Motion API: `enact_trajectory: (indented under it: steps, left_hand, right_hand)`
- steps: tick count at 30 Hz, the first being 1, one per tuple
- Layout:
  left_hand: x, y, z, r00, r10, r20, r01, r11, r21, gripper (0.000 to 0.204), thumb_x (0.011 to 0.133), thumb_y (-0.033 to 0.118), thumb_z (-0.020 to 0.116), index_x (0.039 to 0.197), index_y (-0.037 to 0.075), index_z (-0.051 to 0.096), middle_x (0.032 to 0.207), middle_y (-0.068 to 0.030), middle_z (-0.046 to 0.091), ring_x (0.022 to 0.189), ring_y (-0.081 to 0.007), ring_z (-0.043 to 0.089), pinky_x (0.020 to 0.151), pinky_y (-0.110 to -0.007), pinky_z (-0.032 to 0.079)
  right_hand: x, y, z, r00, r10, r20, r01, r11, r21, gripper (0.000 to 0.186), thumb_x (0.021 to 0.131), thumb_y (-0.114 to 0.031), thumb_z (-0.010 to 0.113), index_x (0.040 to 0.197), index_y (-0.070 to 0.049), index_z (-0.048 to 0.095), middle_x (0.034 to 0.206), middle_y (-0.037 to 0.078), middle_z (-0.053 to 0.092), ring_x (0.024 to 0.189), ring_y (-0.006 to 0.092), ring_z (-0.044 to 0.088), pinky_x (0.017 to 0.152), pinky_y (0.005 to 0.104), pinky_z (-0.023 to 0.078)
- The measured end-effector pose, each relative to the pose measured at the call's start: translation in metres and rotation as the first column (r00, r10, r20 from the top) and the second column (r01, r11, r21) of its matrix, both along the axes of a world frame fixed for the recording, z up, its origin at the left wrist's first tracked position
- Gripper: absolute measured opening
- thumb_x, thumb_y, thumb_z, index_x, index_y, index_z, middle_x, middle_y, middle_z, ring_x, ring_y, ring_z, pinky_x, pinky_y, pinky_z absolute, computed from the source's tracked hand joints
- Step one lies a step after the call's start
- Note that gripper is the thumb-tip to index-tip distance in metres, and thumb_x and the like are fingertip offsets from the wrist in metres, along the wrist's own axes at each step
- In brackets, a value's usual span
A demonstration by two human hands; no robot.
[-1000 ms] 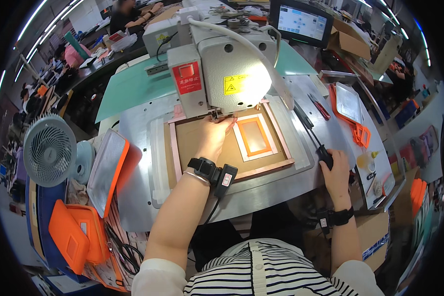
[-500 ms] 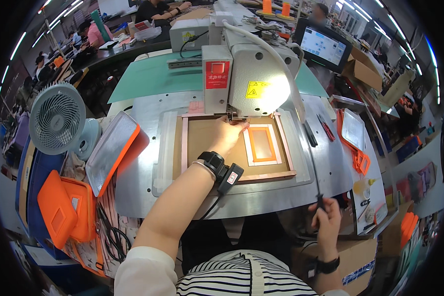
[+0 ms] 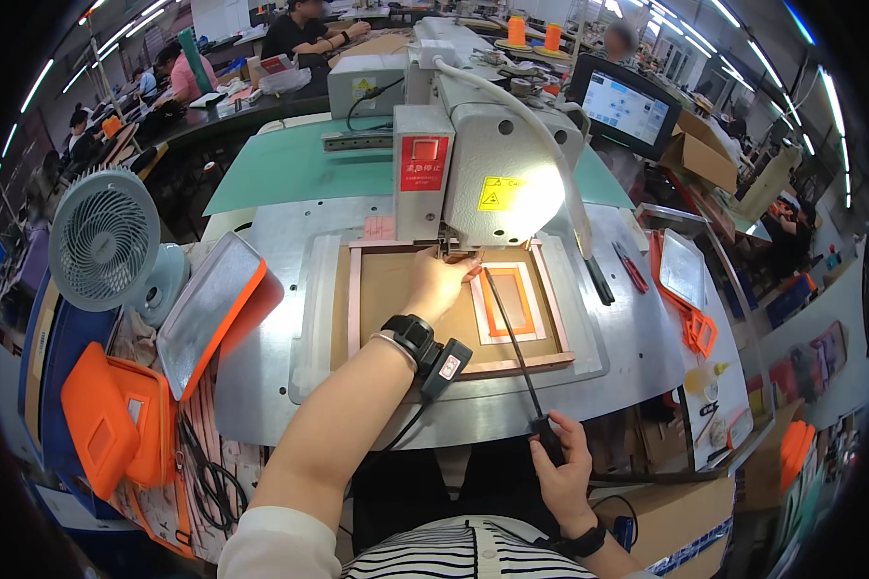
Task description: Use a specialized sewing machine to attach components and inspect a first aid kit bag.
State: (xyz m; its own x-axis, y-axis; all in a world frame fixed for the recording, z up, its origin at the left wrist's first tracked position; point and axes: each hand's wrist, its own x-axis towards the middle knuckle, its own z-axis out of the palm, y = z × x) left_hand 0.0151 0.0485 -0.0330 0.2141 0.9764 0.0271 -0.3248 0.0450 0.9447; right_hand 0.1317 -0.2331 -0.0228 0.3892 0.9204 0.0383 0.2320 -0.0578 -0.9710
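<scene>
My left hand reaches under the head of a large grey sewing machine, at its needle area. Its fingers are pinched together there, and what they hold is hidden. In my right hand is a long screwdriver, gripped by its black handle. The thin shaft slants up and away, its tip close to my left fingertips. Below the machine head lies a pinkish rectangular frame around a brown board. On the board sits an orange rectangular piece with a white border.
A small fan, a silvery tray-like panel with orange edge and orange cases stand at left. Red-handled pliers and black-handled tweezers lie on the metal table at right. A monitor stands behind; people sit farther back.
My right hand has come left and the screwdriver has swung in, its tip now near the needle area. My left hand stays under the machine head. The view has shifted slightly.
</scene>
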Motion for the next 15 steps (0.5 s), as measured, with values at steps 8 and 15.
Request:
enact_trajectory:
  steps: [8, 15]
  left_hand:
    - [0.003, 0.002, 0.003, 1.0, -0.017, -0.013, 0.016, 0.998, -0.053, 0.011, 0.079, -0.004, 0.06, 0.09, -0.006, 0.058, 0.083, -0.0115, 0.064, 0.07, -0.0183, 0.063, 0.066, -0.027, 0.053]
    - [0.002, 0.001, 0.006, 0.994, -0.021, -0.104, 0.014, 0.998, -0.067, 0.014, 0.079, -0.002, 0.061, 0.092, -0.005, 0.057, 0.083, -0.0105, 0.063, 0.07, -0.0168, 0.062, 0.065, -0.027, 0.053]
  right_hand:
    - [-0.007, 0.005, 0.018, 0.997, 0.061, -0.049, -0.065, 0.995, -0.081, 0.038, 0.081, -0.001, 0.058, 0.117, 0.001, 0.047, 0.087, 0.008, 0.063, 0.065, 0.0072, 0.055, 0.056, 0.0202, 0.045]
    - [-0.007, 0.004, 0.023, 0.996, 0.05, -0.069, -0.055, 0.996, -0.075, 0.038, 0.083, -0.002, 0.053, 0.12, -0.001, 0.044, 0.088, 0.009, 0.062, 0.056, 0.0045, 0.049, 0.048, 0.0164, 0.042]
